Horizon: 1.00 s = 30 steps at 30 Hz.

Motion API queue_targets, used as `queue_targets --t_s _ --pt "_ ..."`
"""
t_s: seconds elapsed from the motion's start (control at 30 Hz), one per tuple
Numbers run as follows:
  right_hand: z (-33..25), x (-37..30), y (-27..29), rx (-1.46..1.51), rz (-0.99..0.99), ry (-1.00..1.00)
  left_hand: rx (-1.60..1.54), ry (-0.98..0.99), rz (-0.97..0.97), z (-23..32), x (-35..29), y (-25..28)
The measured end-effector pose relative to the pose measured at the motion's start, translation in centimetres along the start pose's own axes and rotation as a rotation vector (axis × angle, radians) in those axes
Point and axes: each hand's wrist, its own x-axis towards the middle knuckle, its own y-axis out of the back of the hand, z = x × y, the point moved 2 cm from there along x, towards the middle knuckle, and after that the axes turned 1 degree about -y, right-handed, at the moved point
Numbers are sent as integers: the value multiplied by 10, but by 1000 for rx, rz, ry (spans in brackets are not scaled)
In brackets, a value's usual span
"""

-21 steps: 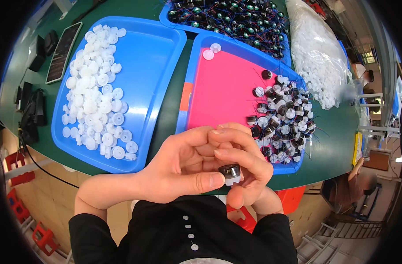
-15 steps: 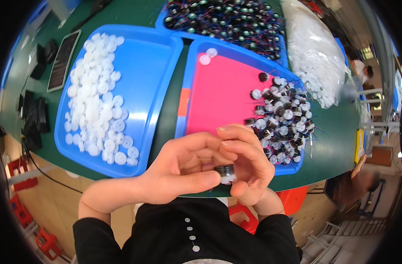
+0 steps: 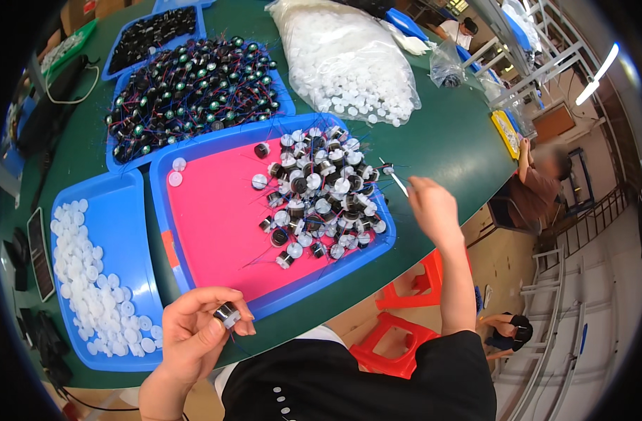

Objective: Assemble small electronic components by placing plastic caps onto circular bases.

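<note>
My left hand (image 3: 198, 333) is closed on a small motor (image 3: 227, 314), a black and silver cylinder with a white plastic piece at one end, held between thumb and fingers. A thin wire hangs below it. Out to the right, beyond the tray's edge, my right hand (image 3: 433, 205) pinches one end of a slim white stick (image 3: 398, 182). The stick's far end is dark and lies over the green table near a few wires; its exact kind does not show. Between the hands, a pink-lined blue tray (image 3: 272, 303) bears a pile of similar motors (image 3: 321, 189) with white pieces.
A blue tray of white plastic discs (image 3: 100, 281) stands on the left. Behind are a tray of wired black parts (image 3: 194, 91) and a clear bag of white pieces (image 3: 349, 59). Red stools (image 3: 394, 344) stand below the table (image 3: 447, 158). A seated person (image 3: 538, 186) is at the right.
My view has swung to the right. My hands have parted: the left keeps the motor, while the right has moved away rightward and taken hold of the white stick.
</note>
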Motion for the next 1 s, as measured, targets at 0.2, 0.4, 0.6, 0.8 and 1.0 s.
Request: queue_targets --t_s 0.2,0.4,0.6,0.8,1.0 --pt "26 16 -51 -428 -171 246 5 -35 13 -3 5 3" --pt "42 37 -53 -425 -193 350 33 15 -44 -2 3 3" --pt "52 42 -27 427 -396 -120 -14 66 -62 -6 2 6" --pt "49 29 -5 1025 -226 -248 32 32 -57 -1 -3 3" --pt "-58 -22 96 525 83 390 109 90 -43 4 0 6"
